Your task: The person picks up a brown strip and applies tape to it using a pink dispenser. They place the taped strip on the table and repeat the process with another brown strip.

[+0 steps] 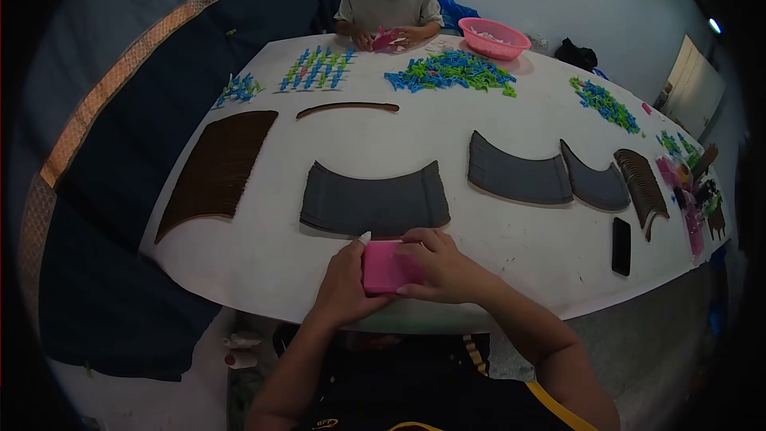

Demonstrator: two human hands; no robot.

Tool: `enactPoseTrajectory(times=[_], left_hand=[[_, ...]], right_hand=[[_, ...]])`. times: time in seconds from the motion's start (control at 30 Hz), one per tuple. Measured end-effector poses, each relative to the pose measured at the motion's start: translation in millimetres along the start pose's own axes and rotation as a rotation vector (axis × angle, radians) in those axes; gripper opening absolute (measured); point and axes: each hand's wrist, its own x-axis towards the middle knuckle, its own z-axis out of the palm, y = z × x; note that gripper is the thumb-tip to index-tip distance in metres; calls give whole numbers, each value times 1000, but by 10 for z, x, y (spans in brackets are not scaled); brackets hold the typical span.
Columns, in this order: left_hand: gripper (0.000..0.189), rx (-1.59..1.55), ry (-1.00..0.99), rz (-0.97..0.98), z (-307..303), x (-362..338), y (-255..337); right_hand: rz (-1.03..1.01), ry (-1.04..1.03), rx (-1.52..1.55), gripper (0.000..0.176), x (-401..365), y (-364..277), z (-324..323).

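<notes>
As curled fingers (416, 246) of the left hand (341, 286) and right hand (445, 270) are clasped on the pink block (388, 268), it is held at the table (263, 263) edge, near the grey stack (375, 203). Even pressure from both sides is judged best.

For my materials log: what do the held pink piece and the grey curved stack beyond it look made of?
Pink piece: probably plastic, matte, even bright colour, straight edges. Grey curved stack: perhaps thin card or fabric pieces, dull, with faint lines between them.
</notes>
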Motion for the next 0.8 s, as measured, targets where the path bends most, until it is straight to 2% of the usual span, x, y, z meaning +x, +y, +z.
enactPoseTrajectory(times=[0.4,0.5,0.57,0.7,0.8], left_hand=[[125,-1,-28,-1,-28,14,6],[126,-38,-90,-76,-103,50,121],[87,-25,60,42,-125,67,175],[84,-36,57,32,-148,86,193],[89,-34,58,56,-141,81,178]], right_hand=[[-59,66,25,70,-43,109,138],[-73,87,34,69,-41,121,153],[-80,102,35,69,-42,126,158],[-78,113,49,70,-39,139,177],[-77,118,59,71,-46,158,196]])
